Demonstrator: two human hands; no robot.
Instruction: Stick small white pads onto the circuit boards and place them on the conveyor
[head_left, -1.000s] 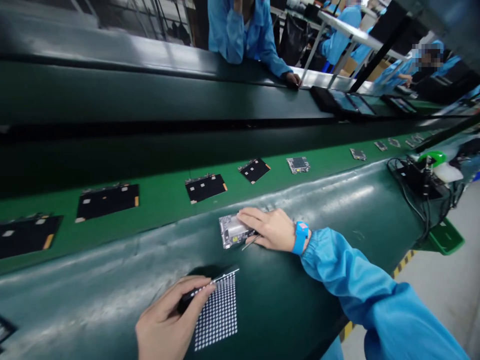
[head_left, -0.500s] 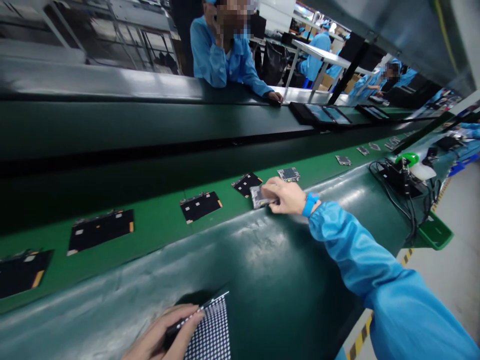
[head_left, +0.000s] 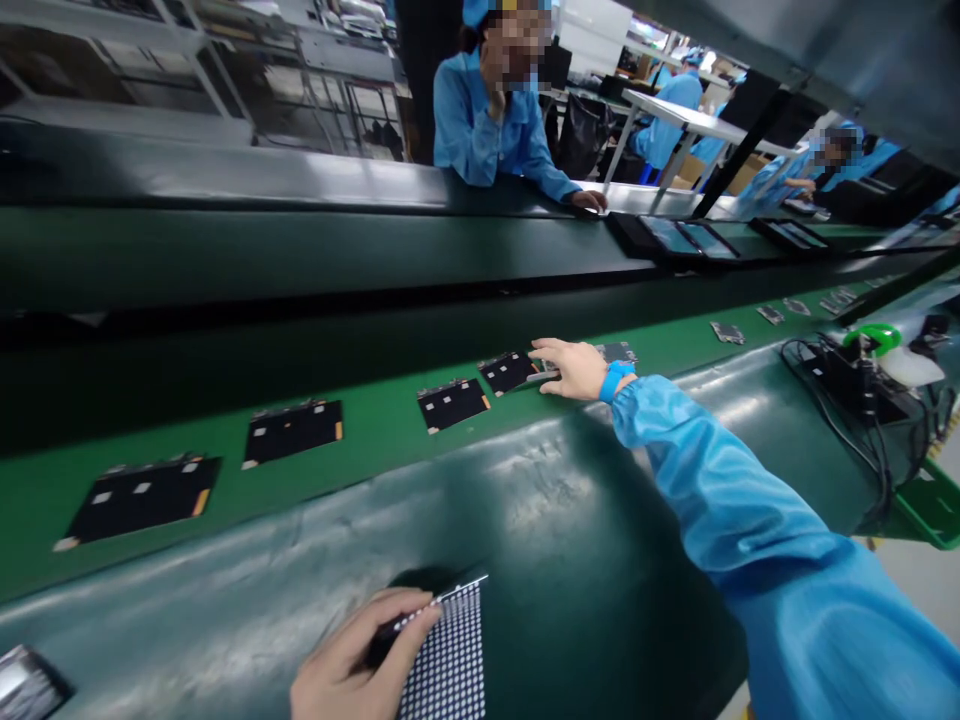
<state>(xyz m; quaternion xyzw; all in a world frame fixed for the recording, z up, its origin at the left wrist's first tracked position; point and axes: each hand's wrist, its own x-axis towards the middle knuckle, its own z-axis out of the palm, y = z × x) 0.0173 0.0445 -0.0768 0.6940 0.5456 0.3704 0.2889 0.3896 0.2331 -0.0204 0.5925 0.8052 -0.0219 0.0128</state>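
Observation:
My right hand reaches over the green belt, its fingers apart around a grey circuit board that the hand partly hides. Just left of it lies a black board with white patches, and another circuit board shows behind my wrist. Low in front of me, my left hand is closed on the edge of a black panel with rows of white dots. A thin shiny rim runs along the panel's top. Part of it is hidden by my fingers.
More black boards lie leftward along the belt, and small circuit boards to the right. Across the line sits a person in blue, near black trays. Cables and a device stand at right; a silvery object lies lower left.
My right hand has moved slightly away from me, onto the belt, and its fingers have spread from the grey circuit board. My left hand keeps its hold on the dotted panel. The view has shifted left.

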